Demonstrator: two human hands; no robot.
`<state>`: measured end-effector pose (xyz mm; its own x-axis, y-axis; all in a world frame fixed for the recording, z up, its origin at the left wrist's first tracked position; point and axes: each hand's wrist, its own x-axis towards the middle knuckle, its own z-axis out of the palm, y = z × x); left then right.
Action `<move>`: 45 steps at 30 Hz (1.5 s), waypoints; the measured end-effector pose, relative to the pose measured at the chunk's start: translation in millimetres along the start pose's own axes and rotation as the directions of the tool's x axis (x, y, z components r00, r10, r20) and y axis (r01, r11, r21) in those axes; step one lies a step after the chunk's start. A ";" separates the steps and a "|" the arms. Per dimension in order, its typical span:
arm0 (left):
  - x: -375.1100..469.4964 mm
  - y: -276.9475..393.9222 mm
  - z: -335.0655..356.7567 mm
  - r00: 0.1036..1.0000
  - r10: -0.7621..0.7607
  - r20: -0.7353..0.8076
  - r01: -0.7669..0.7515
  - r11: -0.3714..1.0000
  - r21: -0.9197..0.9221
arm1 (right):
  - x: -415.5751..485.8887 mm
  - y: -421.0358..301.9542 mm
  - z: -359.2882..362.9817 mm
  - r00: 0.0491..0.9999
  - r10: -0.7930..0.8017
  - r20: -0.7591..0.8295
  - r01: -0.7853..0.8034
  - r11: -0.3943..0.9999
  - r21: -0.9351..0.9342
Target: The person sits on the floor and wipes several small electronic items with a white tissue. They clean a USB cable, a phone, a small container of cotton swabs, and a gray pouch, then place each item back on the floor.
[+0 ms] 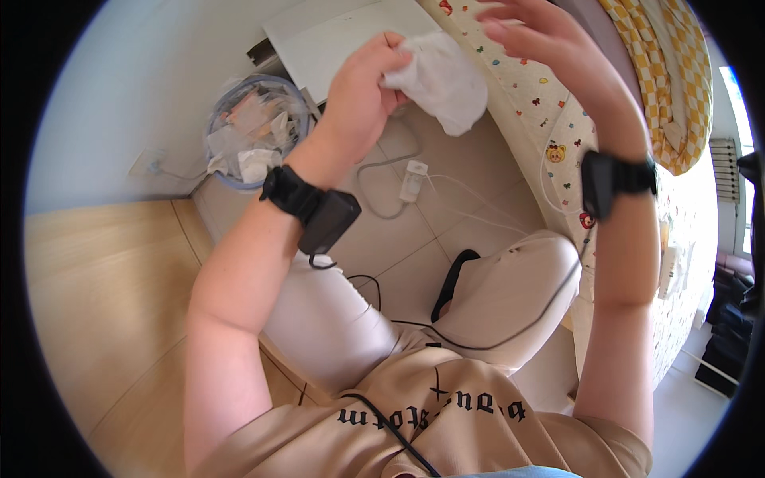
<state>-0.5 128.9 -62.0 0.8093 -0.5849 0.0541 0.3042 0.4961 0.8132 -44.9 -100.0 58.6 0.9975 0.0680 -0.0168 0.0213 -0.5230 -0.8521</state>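
Note:
My left hand [364, 89] pinches one end of a white cloth [449, 83], shaped somewhat like a short sock, between thumb and fingers. The cloth spreads to the right from my grip and hangs over the tiled floor. My right hand [535, 33] is apart from the cloth, above the bed edge at the upper right. Its fingers are spread, slightly blurred, with nothing visible in them. Each wrist carries a black strap with a dark box: one device [329, 221] on the left and another [600, 184] on the right.
A lined waste bin [213, 156] full of crumpled litter stands beside the wall. Behind my left hand is a white cabinet [329, 39]. A power strip [413, 181] with cables lies on the floor. The bed's patterned sheet [532, 110] and a yellow checked quilt [690, 119] are at right.

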 end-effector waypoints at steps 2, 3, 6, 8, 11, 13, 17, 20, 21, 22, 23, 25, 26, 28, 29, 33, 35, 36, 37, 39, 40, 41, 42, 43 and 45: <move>2.7 11.3 -6.8 0.995 0.051 -0.082 -0.054 0.998 -0.034 | 32.3 -4.0 21.2 0.974 0.140 0.178 -0.172 0.969 0.175; 4.2 16.6 -10.4 0.987 0.065 -0.144 -0.072 0.996 -0.044 | 42.3 -3.3 32.5 0.934 0.125 0.336 -0.205 0.955 0.213; 6.6 27.5 -20.6 0.969 0.067 -0.239 -0.085 0.994 -0.064 | 31.1 13.5 62.3 0.981 0.064 0.181 -0.127 0.925 0.359; 3.1 23.6 -24.4 0.992 0.011 -0.123 -0.008 1.000 0.020 | 17.5 33.0 78.7 0.997 0.075 0.034 -0.082 0.921 0.380; -3.2 7.4 -27.0 0.997 -0.079 -0.022 0.082 0.973 0.216 | -15.8 65.6 85.1 0.995 0.071 -0.072 -0.029 0.885 0.465; -6.2 -4.6 -28.6 0.988 -0.153 -0.021 0.152 0.934 0.324 | -25.8 83.1 83.8 0.982 0.177 -0.065 -0.114 0.828 0.548; -4.3 -14.4 -37.4 0.967 -0.251 -0.034 0.251 0.931 0.266 | -29.8 102.6 71.3 0.967 0.246 -0.063 -0.110 0.630 0.769; 0.3 -18.4 -41.5 0.938 -0.345 -0.047 0.346 0.909 0.232 | -28.7 106.7 61.0 0.977 0.212 -0.027 -0.093 0.536 0.839; 2.0 -20.4 -41.6 0.946 -0.323 0.022 0.308 0.921 0.239 | -28.3 107.3 57.9 0.982 0.190 -0.020 -0.081 0.509 0.857; 4.2 -22.8 -40.9 0.947 -0.317 0.051 0.294 0.920 0.259 | -28.4 108.1 60.1 0.982 0.189 0.002 -0.107 0.543 0.833; 6.4 -25.6 -39.6 0.947 -0.308 0.085 0.276 0.922 0.273 | -28.7 108.7 61.7 0.981 0.194 0.010 -0.122 0.573 0.811; 10.5 -29.2 -37.0 0.948 -0.304 0.091 0.261 0.910 0.324 | -28.1 110.5 61.8 0.984 0.175 0.040 -0.139 0.602 0.786; 12.6 -31.1 -34.6 0.949 -0.303 0.086 0.257 0.903 0.345 | -28.2 111.4 59.5 0.986 0.152 0.064 -0.143 0.602 0.786; 16.3 -33.4 -30.9 0.944 -0.314 0.099 0.281 0.926 0.251 | -28.7 113.4 56.5 0.988 0.112 0.104 -0.152 0.622 0.768; 18.0 -33.8 -29.3 0.944 -0.310 0.113 0.284 0.938 0.197 | -29.3 114.1 54.6 0.988 0.095 0.121 -0.153 0.643 0.751; 19.9 -30.3 -25.5 0.884 -0.368 0.288 0.378 0.926 0.022 | -31.6 114.8 53.9 0.988 0.035 0.149 -0.137 0.630 0.764; 18.8 -27.4 -24.5 0.893 -0.361 0.270 0.359 0.932 0.059 | -31.4 114.5 53.1 0.994 0.033 0.104 -0.101 0.647 0.756; 18.4 -25.3 -24.6 0.906 -0.334 0.262 0.336 0.941 0.036 | -31.3 114.3 52.4 0.996 0.029 0.086 -0.084 0.656 0.750; 17.8 -23.5 -24.8 0.916 -0.315 0.248 0.319 0.947 0.023 | -30.9 114.5 51.0 0.992 0.054 0.117 -0.121 0.699 0.705; 16.3 -19.5 -26.0 0.937 -0.285 0.202 0.278 0.959 0.061 | -30.6 115.0 43.4 0.978 0.108 0.176 -0.194 0.775 0.602; 15.7 -17.6 -27.0 0.947 -0.272 0.174 0.255 0.960 0.114 | -30.7 115.8 40.9 0.974 0.126 0.187 -0.211 0.801 0.561; 15.3 -15.5 -28.6 0.956 -0.230 0.180 0.204 0.967 0.151 | -31.4 116.7 38.6 0.970 0.145 0.196 -0.228 0.824 0.518; 15.6 -14.1 -30.2 0.973 -0.193 0.127 0.153 0.950 0.272 | -32.0 117.9 37.0 0.968 0.140 0.209 -0.227 0.844 0.486; 16.2 -12.2 -32.5 0.985 -0.127 0.114 0.076 0.924 0.374 | -31.3 119.2 36.0 0.977 0.164 0.137 -0.209 0.870 0.446; 17.5 -8.5 -37.6 0.993 -0.033 0.117 -0.024 0.891 0.453 | -28.9 121.9 35.1 0.990 0.140 0.013 -0.134 0.907 0.398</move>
<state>30.0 138.6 -89.8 0.7348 -0.6716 0.0948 0.0237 0.1652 0.9860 -73.5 -135.8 -63.1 0.9897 0.0052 -0.1429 -0.1407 -0.1453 -0.9793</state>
